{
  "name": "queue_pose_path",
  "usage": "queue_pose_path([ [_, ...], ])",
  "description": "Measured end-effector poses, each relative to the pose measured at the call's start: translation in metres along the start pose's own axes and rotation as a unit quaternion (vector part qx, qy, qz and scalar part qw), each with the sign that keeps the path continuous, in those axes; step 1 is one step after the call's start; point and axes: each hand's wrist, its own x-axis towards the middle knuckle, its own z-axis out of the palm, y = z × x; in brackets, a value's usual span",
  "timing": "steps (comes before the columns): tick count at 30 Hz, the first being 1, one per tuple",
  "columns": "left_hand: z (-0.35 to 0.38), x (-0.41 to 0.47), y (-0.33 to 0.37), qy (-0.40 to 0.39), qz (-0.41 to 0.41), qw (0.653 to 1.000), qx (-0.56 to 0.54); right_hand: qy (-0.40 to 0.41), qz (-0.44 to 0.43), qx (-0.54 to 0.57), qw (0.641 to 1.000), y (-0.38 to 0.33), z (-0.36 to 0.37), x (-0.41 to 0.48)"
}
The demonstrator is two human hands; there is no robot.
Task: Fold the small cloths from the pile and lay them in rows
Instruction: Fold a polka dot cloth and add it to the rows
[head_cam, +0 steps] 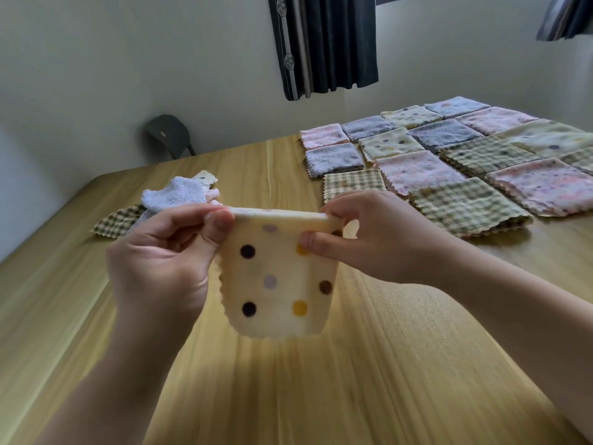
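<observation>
Cloths (449, 162) lie folded in rows at far right, a small pile (167, 200) remains, and the dotted cloth (276, 277) hangs pinched between left hand (160, 261) and right hand (369, 239).

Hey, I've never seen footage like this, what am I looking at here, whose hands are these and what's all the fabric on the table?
There is no machine here: these are a person's two bare hands, filmed by one wide-angle camera worn on the head, looking forward and down. The left hand and right hand each pinch the top edge of a cream dotted cloth, which hangs above the wooden table. Beyond the left hand lies a loose pile of unfolded cloths; to the right, folded cloths lie flat in neat rows.
</observation>
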Motion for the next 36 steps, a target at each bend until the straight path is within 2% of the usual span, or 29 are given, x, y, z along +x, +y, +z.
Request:
queue_pose_path([
  [2, 0.001, 0.001, -0.004, -0.005, -0.051, 0.998, -0.029, -0.017, 0.008, 0.03, 0.999, 0.003, -0.002, 0.0],
  [5, 0.001, 0.004, -0.008, -0.001, -0.122, 0.987, -0.102, -0.049, 0.023, 0.158, 0.986, 0.006, -0.001, -0.001],
  [12, 0.009, 0.003, -0.017, 0.002, -0.187, 0.974, -0.127, 0.02, 0.056, 0.324, 0.944, 0.007, 0.016, 0.002],
  [17, 0.014, 0.002, -0.018, -0.013, -0.241, 0.958, -0.157, 0.041, 0.135, 0.44, 0.887, 0.01, 0.016, 0.003],
  [19, 0.016, 0.0, -0.016, -0.062, -0.286, 0.94, -0.174, 0.06, 0.139, 0.431, 0.89, 0.011, 0.018, 0.002],
  [21, 0.02, -0.005, -0.015, -0.117, -0.325, 0.919, -0.19, 0.083, 0.117, 0.392, 0.909, 0.012, 0.021, 0.002],
  [23, 0.026, -0.009, -0.014, -0.134, -0.336, 0.912, -0.194, 0.096, 0.095, 0.359, 0.923, 0.008, 0.025, 0.002],
  [29, 0.036, -0.011, -0.013, -0.056, -0.326, 0.918, -0.219, 0.091, 0.12, 0.254, 0.955, 0.004, 0.042, 0.003],
  [33, 0.044, -0.014, -0.021, -0.006, -0.307, 0.936, -0.171, 0.122, 0.121, 0.211, 0.962, 0.005, 0.051, 0.004],
  [36, 0.045, -0.015, -0.032, 0.011, -0.255, 0.964, -0.081, 0.142, 0.102, 0.194, 0.965, 0.003, 0.053, 0.003],
])
